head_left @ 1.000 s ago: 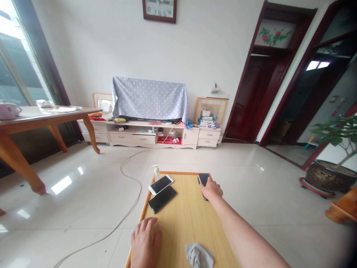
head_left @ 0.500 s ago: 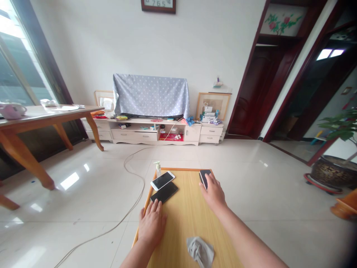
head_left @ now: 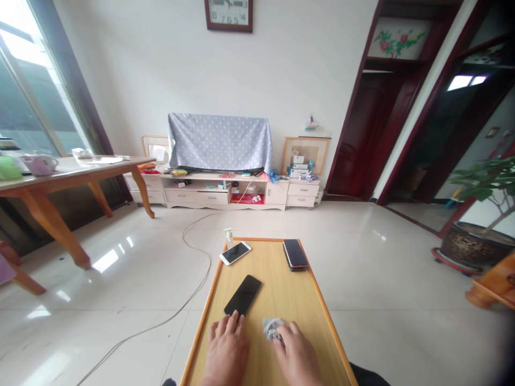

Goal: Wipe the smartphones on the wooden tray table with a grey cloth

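The left hand (head_left: 226,351) is lying flat, fingers touching the near end of the black smartphone (head_left: 243,295), while the right hand (head_left: 296,355) is closing its fingertips on the crumpled grey cloth (head_left: 272,328).

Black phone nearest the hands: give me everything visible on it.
The black phone is a slim slab with rounded corners and a glossy dark face that looks like glass, screen off. It lies flat and face up on the wooden table, angled so its far end points up and right. The left hand has its fingertips at the phone's near end. The grey cloth under the right hand lies apart from it.
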{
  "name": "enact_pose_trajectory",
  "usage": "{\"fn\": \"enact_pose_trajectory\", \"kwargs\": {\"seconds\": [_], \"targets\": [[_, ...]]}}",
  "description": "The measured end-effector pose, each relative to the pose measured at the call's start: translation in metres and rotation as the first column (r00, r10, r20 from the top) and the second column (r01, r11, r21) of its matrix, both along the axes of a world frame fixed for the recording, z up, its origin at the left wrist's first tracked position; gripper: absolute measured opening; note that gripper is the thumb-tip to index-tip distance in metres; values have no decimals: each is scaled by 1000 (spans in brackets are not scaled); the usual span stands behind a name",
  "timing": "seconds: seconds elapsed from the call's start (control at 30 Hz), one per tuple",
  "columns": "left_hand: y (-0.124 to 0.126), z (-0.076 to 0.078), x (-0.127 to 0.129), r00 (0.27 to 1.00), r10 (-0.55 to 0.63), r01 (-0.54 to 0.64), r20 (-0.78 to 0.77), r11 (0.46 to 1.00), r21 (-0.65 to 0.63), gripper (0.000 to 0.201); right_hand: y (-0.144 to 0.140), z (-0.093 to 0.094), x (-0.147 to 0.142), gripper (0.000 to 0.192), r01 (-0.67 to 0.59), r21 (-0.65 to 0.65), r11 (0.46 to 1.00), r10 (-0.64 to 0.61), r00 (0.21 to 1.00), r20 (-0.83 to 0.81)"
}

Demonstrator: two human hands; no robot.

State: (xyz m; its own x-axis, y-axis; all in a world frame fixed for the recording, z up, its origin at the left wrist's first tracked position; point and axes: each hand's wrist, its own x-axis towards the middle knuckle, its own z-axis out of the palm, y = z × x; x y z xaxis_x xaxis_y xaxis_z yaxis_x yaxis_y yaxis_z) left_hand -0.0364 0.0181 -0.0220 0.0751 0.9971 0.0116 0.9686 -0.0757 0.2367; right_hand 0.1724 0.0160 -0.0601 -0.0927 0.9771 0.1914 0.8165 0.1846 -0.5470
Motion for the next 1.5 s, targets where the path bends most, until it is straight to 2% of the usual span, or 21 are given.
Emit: {"fn": "enact_pose_trajectory", "kwargs": {"seconds": [0.17, 0.27, 0.37, 0.5, 0.6, 0.7, 0.8, 0.9, 0.97, 1.1, 1.23, 1.33, 1.5], "targets": [[-43, 7, 0, 998, -24, 27, 61, 999, -45, 50, -21, 2, 9, 18, 13, 49, 999, -7, 991, -133], [-55, 3, -3, 996, 51, -51, 68, 999, -2, 66, -32, 10, 10, 16, 33, 36, 999, -22, 962, -273], [-60, 0, -4, 991, 127, -127, 51, 992, -2, 72, -37, 21, 7, 17, 45, 56, 997, -24, 944, -329], [-63, 5, -5, 991, 125, -126, 49, 992, 17, 64, -34, 38, -2, 23, 54, 86, 995, -22, 943, -333], [-63, 9, -9, 986, 151, -154, 66, 987, 49, 72, -28, 49, -11, 22, 17, 90, 996, 19, 926, -377], [-63, 10, -15, 987, 143, -147, 79, 988, 42, 72, -20, 52, -21, 20, -22, 110, 994, 66, 907, -416], [-62, 10, -17, 985, 130, -137, 117, 989, 54, 64, -9, 48, -31, 20, 6, 166, 986, 64, 908, -414], [-64, 7, -15, 979, 141, -151, 148, 987, 57, 61, 3, 38, -38, 20, 52, 231, 972, 35, 933, -357], [-65, 3, -12, 976, 150, -162, 157, 985, 64, 63, 6, 28, -44, 23, 36, 258, 966, 38, 960, -277], [-66, -5, -8, 971, 161, -180, 175, 979, 97, 62, -1, 1, -59, 32, -117, 301, 946, 138, 989, -49], [-63, -9, -11, 971, 159, -174, 180, 982, 70, 51, -17, -17, -69, 39, -336, 240, 911, 306, 939, 156], [-62, -10, -14, 968, 147, -166, 201, 983, 83, 47, -20, -13, -59, 40, -386, 142, 911, 352, 911, 216], [-64, -15, -16, 964, 137, -164, 227, 980, 108, 60, -11, 4, -37, 47, -219, 90, 972, 190, 948, 253]]}}
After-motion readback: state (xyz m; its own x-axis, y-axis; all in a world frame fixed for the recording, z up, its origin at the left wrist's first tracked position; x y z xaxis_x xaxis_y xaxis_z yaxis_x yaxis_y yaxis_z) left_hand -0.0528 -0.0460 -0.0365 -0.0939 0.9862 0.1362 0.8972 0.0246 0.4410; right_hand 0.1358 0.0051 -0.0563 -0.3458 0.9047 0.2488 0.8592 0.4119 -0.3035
